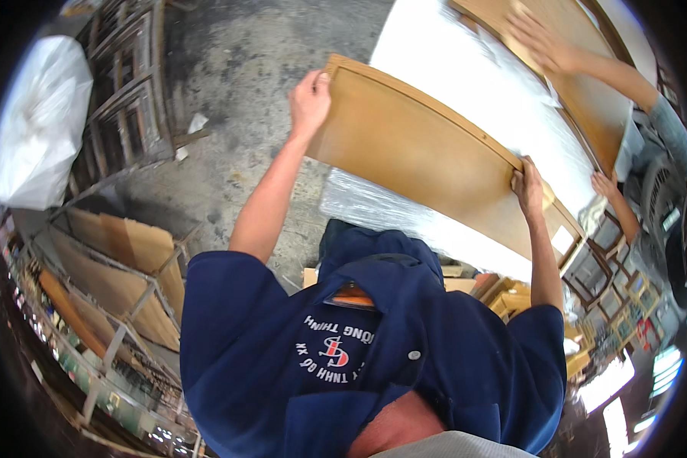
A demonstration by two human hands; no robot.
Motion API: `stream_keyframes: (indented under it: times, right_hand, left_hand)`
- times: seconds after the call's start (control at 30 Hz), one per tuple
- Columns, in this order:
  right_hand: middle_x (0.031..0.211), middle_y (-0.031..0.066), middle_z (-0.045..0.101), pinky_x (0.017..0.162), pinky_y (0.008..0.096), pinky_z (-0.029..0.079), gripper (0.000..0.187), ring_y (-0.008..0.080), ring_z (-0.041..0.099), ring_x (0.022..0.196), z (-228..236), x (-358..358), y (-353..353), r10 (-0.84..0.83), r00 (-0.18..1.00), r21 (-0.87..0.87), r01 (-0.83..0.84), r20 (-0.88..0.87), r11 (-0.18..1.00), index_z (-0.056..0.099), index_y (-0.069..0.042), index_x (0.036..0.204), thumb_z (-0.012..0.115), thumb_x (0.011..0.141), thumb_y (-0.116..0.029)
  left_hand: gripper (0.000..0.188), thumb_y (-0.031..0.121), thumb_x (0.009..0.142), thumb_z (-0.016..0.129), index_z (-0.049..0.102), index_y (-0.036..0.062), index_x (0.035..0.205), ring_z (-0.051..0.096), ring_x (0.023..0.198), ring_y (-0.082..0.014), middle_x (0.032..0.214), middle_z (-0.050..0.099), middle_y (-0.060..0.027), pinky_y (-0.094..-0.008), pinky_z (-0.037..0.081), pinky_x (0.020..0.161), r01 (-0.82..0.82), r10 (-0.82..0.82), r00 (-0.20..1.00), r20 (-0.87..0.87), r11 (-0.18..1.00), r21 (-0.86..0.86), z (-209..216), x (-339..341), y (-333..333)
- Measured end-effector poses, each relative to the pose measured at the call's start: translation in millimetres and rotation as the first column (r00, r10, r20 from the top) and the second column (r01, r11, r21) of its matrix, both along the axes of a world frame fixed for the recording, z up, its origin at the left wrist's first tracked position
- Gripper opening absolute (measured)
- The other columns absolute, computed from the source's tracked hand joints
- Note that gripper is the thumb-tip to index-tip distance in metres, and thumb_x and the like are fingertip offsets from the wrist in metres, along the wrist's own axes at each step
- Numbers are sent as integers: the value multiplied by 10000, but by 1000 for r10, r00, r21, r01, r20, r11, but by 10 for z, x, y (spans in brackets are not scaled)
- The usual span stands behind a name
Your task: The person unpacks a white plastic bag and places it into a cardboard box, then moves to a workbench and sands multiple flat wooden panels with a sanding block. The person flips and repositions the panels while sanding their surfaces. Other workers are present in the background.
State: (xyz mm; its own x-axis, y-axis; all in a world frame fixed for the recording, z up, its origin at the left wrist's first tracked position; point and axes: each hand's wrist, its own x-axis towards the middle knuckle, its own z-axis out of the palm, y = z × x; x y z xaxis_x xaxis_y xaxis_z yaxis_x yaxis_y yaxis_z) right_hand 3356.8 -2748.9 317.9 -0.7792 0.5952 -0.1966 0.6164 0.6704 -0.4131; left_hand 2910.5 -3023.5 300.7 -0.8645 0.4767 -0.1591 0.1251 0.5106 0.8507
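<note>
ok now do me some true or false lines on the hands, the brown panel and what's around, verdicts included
1. The left hand grips the brown panel near a corner. True.
2. The right hand hangs free, away from the brown panel. False: it is on the panel's far edge.
3. The person wears a dark blue shirt. True.
4. The white plastic bundle is at the right of the picture. False: it is at the left.
5. A co-worker's arm reaches in at the upper right. True.
</note>
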Motion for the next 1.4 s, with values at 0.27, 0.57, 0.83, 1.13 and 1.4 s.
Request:
stream_keyframes:
  times: [0.27, 0.57, 0.83, 1.13, 1.4]
  right_hand:
    - [1430, 189, 427, 1103, 459, 351, 602, 385, 387, 1329, 227, 576, 35, -205, 979, 317, 192, 9, 929, 421, -31, 1406, 675, 881, -179]
    - [1165, 168, 618, 975, 448, 423, 409, 372, 547, 1065, -20, 265, 22, 23, 997, 335, 3, -75, 942, 540, -12, 1233, 668, 866, -142]
    - [960, 117, 602, 857, 397, 449, 236, 289, 569, 960, -216, -2731, -941, 332, 926, 333, -261, -180, 906, 548, -28, 1032, 592, 894, -214]
    - [970, 106, 596, 834, 403, 463, 268, 272, 581, 951, -201, -3779, -1227, 425, 893, 225, -388, -148, 894, 525, -27, 1046, 566, 933, -266]
    - [1091, 129, 580, 866, 433, 468, 263, 296, 570, 1021, -138, -2704, -950, 234, 972, 193, -227, -17, 955, 518, -34, 1047, 616, 899, -228]
  left_hand:
    - [311, 254, 979, 530, 652, 22, 1148, 667, 894, -270, 995, 706, -177, -374, 499, 816, 51, -52, 998, -21, 996, -75, -25, 14, 54]
    - [305, 235, 982, 498, 632, 39, 1173, 659, 906, -310, 1005, 693, -196, -401, 493, 827, 90, -110, 988, -106, 980, -175, -37, 15, 90]
    - [309, 239, 980, 541, 647, 12, 1162, 632, 916, -192, 1014, 701, -136, -335, 486, 851, 61, -61, 997, 40, 998, 12, -129, -32, 27]
    - [267, 207, 974, 506, 655, 32, 1110, 654, 920, -363, 1022, 677, -200, -432, 505, 805, 32, -37, 997, -63, 996, -82, 72, -5, 89]
    - [281, 225, 981, 462, 634, 29, 1086, 624, 913, -448, 1007, 661, -226, -503, 494, 772, 106, -141, 971, -195, 978, -181, 58, 28, 54]
